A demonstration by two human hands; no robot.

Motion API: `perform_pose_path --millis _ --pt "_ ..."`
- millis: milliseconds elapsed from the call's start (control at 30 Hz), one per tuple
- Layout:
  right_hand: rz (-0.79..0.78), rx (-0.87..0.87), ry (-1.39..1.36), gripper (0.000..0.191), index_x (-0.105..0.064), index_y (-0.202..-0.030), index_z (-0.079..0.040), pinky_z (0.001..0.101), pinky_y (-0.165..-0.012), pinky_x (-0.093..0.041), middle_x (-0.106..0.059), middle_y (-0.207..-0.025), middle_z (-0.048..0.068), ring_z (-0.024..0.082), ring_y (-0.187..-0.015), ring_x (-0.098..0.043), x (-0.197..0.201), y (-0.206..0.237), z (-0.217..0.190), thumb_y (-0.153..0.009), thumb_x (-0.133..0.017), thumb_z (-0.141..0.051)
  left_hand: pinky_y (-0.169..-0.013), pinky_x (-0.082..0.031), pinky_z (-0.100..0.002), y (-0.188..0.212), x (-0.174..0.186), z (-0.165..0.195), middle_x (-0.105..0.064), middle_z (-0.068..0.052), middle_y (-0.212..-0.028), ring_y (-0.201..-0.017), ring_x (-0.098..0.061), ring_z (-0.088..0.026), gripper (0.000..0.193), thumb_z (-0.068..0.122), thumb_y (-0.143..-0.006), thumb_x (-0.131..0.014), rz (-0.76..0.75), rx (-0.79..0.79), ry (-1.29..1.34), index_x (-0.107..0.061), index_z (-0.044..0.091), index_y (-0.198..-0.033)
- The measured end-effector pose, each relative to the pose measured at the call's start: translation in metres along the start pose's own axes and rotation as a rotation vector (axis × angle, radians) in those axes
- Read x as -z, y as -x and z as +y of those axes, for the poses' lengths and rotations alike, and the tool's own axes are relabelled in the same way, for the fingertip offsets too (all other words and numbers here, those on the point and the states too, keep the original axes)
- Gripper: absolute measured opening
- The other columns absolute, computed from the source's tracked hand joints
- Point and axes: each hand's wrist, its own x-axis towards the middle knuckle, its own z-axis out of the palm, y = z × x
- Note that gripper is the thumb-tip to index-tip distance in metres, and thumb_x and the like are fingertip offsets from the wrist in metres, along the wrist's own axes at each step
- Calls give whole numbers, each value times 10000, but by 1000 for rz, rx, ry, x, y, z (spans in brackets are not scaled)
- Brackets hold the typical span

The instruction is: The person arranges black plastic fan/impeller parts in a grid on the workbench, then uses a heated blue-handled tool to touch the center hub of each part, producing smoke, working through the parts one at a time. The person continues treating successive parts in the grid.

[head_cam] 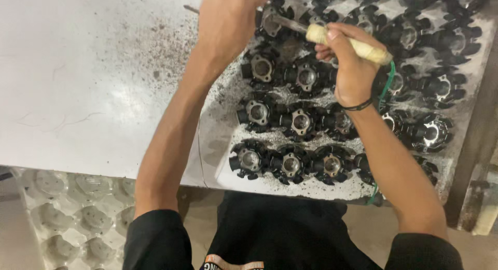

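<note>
The left hand (228, 21) is stretched forward over the white table (88, 78), and it is seen from the back, with the fingers curled downwards near the top edge of the view. Whether these fingers grip something cannot be told. The right hand (348, 62) is just beside it to the right, and it is closed around the pale wrapped handle of a hand tool (348, 43). The metal end of the tool points to the left, toward the left hand. A dark band is around the right wrist.

At the lower left, under the table edge, a pale moulded tray (72, 218) shows round hollow pockets.

On the right part of the table, many black finned parts (290, 163) lie in rows, close together. Each has a round metal centre with a hole. Grey dust and chips cover the table around them.
</note>
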Motion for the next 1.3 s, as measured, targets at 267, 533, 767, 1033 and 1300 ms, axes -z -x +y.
perform_pose_path --millis 267,533,767,1033,1300 --pt "2 -26 37 208 -708 -1181 90 352 -786 -653 -743 -1069 192 244 -901 -767 -1 3 -3 -1040 -700 -63 -757 -584 -433 62 -45 -25 -705 -132 -991 -903 -688 -314 249 -47 -849 -669 -14 94 151 -779 50 -1051" --pt "-59 -31 91 196 -701 -1205 100 361 -830 -647 -741 -1101 206 258 -938 -760 2 5 -2 -1059 -699 -31 -653 -571 -458 41 -34 -10 -703 -119 -903 -739 -702 -348 163 29 -801 -732 -68 181 168 -807 80 -937" --pt "-73 -78 57 202 -701 -1198 104 355 -819 -645 -744 -1084 203 256 -927 -760 -2 2 -9 -1045 -698 -29 -679 -566 -470 40 -30 -17 -671 -190 -873 -744 -687 -378 131 -1 -803 -715 -160 155 248 -785 30 -909" --pt "-71 -36 77 195 -704 -1207 99 360 -844 -646 -745 -1093 205 247 -941 -755 1 3 -4 -1058 -696 -26 -675 -571 -464 38 -36 -16 -651 -176 -876 -747 -685 -357 130 -20 -864 -694 -91 125 236 -794 22 -936" --pt "-55 -27 56 186 -712 -1201 88 337 -843 -638 -745 -1096 195 230 -946 -747 3 2 -3 -1054 -704 -26 -645 -586 -478 44 -44 -5 -653 -174 -972 -707 -696 -391 91 -29 -828 -660 -161 166 69 -746 -9 -846"
